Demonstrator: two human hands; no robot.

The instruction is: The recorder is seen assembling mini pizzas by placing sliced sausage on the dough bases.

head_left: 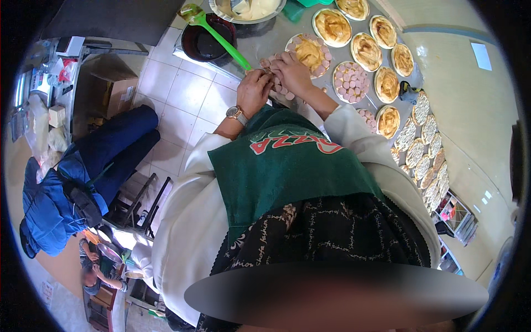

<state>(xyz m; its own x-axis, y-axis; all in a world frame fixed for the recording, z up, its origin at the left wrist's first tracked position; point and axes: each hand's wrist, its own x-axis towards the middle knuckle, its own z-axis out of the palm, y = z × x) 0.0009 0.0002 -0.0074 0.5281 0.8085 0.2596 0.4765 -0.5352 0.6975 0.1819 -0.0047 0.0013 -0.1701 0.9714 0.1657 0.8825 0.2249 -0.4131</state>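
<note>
My left hand (254,90), with a watch on the wrist, and my right hand (292,72) are close together over a loose pile of pink sausage slices (281,88) on the metal counter (271,41). Both hands have fingers curled around slices from the pile. Just beyond my right hand lies a small round pizza base (310,52) with yellow topping and sausage slices round its rim. To its right another base (350,81) is covered in sausage slices.
Several cheese-topped bases (366,51) and baked flat rounds (423,149) line the counter to the right. A dark bowl (206,44) holds a green ladle (218,39); a metal bowl (246,10) sits behind. A person in blue (83,182) bends down at left.
</note>
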